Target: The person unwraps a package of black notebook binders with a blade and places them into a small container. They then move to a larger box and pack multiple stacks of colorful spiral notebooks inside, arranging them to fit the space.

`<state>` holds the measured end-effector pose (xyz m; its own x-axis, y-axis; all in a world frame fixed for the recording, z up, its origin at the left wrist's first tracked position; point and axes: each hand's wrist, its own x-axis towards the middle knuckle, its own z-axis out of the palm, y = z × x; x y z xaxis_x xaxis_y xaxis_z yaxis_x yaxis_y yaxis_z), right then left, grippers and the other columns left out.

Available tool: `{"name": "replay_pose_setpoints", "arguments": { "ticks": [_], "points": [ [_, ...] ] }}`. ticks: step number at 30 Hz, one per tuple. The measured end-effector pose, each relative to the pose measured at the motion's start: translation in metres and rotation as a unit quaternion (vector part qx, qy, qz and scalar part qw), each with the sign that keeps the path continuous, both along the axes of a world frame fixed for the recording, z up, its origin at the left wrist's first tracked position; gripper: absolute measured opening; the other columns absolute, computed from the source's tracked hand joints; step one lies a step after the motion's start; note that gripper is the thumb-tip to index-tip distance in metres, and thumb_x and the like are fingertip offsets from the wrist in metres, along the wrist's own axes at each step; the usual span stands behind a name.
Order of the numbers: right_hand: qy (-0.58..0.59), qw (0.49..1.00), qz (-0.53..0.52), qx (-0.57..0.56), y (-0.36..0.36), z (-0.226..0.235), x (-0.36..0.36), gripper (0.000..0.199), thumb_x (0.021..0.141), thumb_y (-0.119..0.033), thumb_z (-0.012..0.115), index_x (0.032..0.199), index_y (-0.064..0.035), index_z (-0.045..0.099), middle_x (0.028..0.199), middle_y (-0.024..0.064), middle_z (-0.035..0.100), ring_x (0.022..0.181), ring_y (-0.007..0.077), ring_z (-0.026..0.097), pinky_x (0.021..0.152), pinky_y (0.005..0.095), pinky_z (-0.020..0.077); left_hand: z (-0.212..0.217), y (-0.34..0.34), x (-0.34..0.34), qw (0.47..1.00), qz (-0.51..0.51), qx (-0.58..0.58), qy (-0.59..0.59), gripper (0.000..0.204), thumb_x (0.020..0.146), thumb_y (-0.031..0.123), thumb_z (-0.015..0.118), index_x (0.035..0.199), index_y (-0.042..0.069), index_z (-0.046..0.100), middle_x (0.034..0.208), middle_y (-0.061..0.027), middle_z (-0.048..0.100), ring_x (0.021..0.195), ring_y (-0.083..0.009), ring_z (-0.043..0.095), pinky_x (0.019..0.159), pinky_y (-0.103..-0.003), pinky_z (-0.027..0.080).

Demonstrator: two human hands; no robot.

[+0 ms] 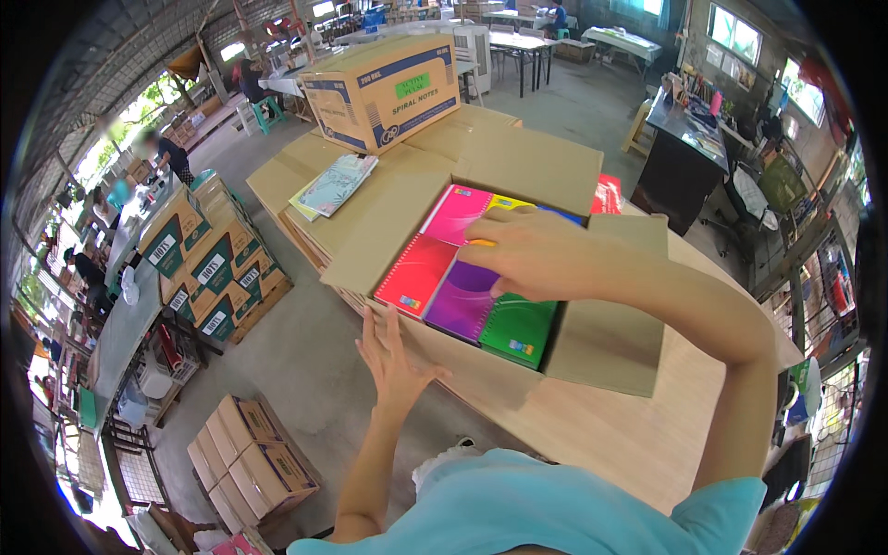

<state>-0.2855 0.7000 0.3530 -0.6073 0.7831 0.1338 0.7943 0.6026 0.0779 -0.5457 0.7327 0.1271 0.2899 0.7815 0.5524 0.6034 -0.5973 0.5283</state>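
Note:
An open cardboard box (592,324) sits on the table in front of me, its flaps folded outward. Packed inside are spiral notebooks with bright covers: a pink notebook (455,211), a red notebook (421,268), a purple notebook (458,310) and a green notebook (520,331), with bits of yellow and blue behind. My right hand (523,252) reaches over the notebooks, thumb apart from the fingers, resting on the covers; a small orange-yellow patch shows by its fingers. Against the box's near left wall, my left hand (393,361) has its fingers spread.
Behind the open box stands a closed carton (384,92) on flattened cardboard (305,162), beside loose notebooks (338,185). Stacked cartons (213,268) stand on a pallet at left, more cartons (252,458) on the floor. A dark desk (684,148) is at right. People work far left.

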Motion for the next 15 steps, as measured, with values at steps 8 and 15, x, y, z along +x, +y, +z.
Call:
{"name": "replay_pose_setpoints", "arguments": {
  "ticks": [8, 15],
  "points": [
    [0.044, 0.996, 0.015, -0.078, 0.112, -0.054, -0.041, 0.041, 0.077, -0.017, 0.077, 0.111, -0.0015, 0.061, 0.116, 0.0118, 0.057, 0.116, 0.0303, 0.055, 0.093, 0.0422, 0.0516, 0.078, 0.097, -0.040, 0.992, -0.119, -0.039, -0.013, 0.063, 0.082, 0.043, 0.076, 0.127, 0.003, 0.061, 0.142, -0.0264, 0.042, 0.132, -0.0412, 0.041, 0.109, -0.051, 0.034],
    [0.042, 0.991, 0.005, -0.127, 0.134, -0.057, -0.052, 0.043, 0.078, -0.014, 0.076, 0.115, -0.0014, 0.059, 0.116, 0.0113, 0.057, 0.116, 0.0299, 0.055, 0.094, 0.0416, 0.0516, 0.100, 0.198, -0.009, 0.919, -0.248, -0.218, 0.215, 0.051, 0.095, 0.029, 0.062, 0.138, 0.002, 0.053, 0.107, -0.0181, 0.069, 0.095, -0.0296, 0.067, 0.084, -0.035, 0.052]
  ]
}}
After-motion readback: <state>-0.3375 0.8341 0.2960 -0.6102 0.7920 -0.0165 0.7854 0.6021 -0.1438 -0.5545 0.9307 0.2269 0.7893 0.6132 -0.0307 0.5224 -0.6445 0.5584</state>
